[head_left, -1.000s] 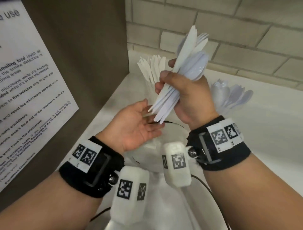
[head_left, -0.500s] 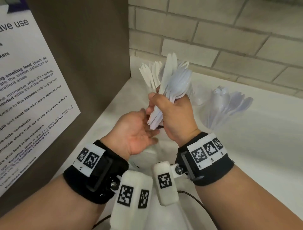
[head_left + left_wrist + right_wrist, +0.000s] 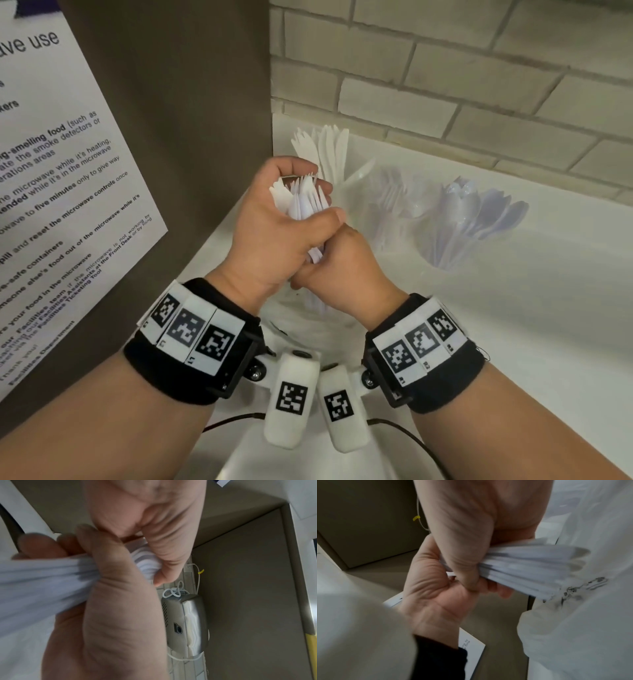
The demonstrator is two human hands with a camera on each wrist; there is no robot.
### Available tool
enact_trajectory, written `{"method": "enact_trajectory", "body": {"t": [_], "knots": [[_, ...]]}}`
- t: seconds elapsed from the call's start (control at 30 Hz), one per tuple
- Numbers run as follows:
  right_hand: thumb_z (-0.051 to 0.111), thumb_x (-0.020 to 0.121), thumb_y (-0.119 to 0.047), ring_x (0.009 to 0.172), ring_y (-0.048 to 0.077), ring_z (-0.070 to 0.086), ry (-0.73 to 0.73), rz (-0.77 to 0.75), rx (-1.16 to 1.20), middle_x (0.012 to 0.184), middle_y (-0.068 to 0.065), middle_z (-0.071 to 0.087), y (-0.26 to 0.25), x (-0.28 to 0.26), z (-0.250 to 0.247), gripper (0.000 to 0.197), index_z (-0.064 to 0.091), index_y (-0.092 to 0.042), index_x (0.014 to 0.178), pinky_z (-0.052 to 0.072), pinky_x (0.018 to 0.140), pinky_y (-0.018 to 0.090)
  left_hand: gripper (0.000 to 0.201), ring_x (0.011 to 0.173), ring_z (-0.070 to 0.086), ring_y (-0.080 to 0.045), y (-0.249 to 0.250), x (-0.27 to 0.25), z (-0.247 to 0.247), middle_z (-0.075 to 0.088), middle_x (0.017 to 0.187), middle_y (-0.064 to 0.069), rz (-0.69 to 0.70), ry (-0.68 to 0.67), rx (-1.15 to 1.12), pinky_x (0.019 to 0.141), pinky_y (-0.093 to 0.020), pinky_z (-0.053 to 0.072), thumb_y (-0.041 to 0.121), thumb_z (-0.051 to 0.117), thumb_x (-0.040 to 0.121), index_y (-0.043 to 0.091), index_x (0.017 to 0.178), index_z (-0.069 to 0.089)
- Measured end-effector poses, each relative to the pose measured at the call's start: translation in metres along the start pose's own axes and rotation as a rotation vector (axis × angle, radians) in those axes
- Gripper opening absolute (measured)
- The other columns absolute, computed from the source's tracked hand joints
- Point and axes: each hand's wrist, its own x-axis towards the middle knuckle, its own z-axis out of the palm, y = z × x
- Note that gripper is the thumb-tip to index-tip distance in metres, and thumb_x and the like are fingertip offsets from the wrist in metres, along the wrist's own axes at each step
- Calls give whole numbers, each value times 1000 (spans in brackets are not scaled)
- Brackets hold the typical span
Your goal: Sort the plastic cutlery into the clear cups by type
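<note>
A bundle of white plastic cutlery (image 3: 301, 202) is held between both hands over the counter. My left hand (image 3: 274, 226) wraps round its upper part, where knife tips and fork tines stick out. My right hand (image 3: 346, 270) grips the handle ends just below. Behind stand three clear cups: knives (image 3: 330, 150), forks (image 3: 388, 205) and spoons (image 3: 479, 219). In the left wrist view the left hand (image 3: 145, 520) and right hand (image 3: 111, 615) clamp the blurred bundle (image 3: 42, 577). The right wrist view shows the right hand (image 3: 471, 527) and left hand (image 3: 433, 588) on the bundle (image 3: 530, 566).
A brown panel (image 3: 191, 102) with a printed notice (image 3: 51, 192) walls off the left. A brick wall (image 3: 479, 68) runs behind the white counter (image 3: 513, 325). A white plastic bag (image 3: 573, 628) lies under the hands. The left wrist view catches a silver appliance (image 3: 185, 622).
My right hand has lowered the bundle from head height. The left hand, open and palm-up under it before, has turned over and closed round the bundle's upper part.
</note>
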Motion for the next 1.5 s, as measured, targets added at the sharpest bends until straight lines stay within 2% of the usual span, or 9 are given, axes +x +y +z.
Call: {"method": "enact_trajectory", "body": {"t": [0.13,0.27,0.4,0.6,0.7,0.83,1.0,1.17,1.5], "knots": [[81,64,-12,78,6,63,-38,69,142,88,-4,65,-3,-3,-7,48,56,-17,105,49,64,13,35,80,64,-12,4,1,2,68,80,4,-28,27,-91,79,-33,54,-5,67,70,20,92,56],[86,56,-16,75,23,67,-158,172,196,85,6,68,3,-10,-11,46,60,-19,93,56,69,36,34,76,61,-13,9,9,-2,64,80,-1,-34,114,-263,73,-27,52,-13,62,76,15,93,55],[76,73,-9,49,20,55,-206,276,407,64,4,57,7,-15,-6,23,56,-14,81,46,47,30,35,76,62,-13,10,10,1,65,84,-2,-86,169,-341,71,-28,52,-8,65,75,14,101,54],[67,77,-15,45,7,44,39,254,303,52,-11,49,11,-9,-6,16,54,-20,70,36,49,25,106,112,62,-14,-6,4,-10,63,119,-3,-268,-130,-250,85,-23,51,35,93,48,17,136,38],[65,80,-16,50,5,51,25,180,190,54,-12,54,8,-7,-6,9,60,-19,73,40,50,24,76,107,66,-12,-10,-5,-3,71,112,-3,-394,-258,-80,83,-20,52,45,86,58,14,122,57],[69,79,-15,53,17,63,-56,161,182,63,0,64,3,-14,-2,8,61,-15,80,55,53,33,15,87,70,-9,-13,-3,1,74,100,-6,-437,-64,-101,76,-25,53,29,68,85,15,89,73],[77,65,-54,83,6,67,-129,187,72,91,-9,70,7,-5,-28,44,67,-24,95,56,78,31,16,92,69,-14,-15,2,-13,73,94,-2,-368,81,-238,80,-32,54,16,56,93,13,87,70],[66,86,-20,56,12,61,287,31,292,75,-5,64,-13,17,-59,7,63,-23,81,51,56,32,9,52,54,-14,-18,-8,-16,63,67,0,-356,-156,-95,56,-30,51,14,56,94,16,89,64],[65,86,-13,73,6,56,103,-280,37,107,-8,58,-26,29,-76,21,64,-33,92,46,72,17,32,71,48,-19,-30,-16,-21,60,77,16,-271,-374,64,76,-32,47,19,54,86,23,116,62]]}}
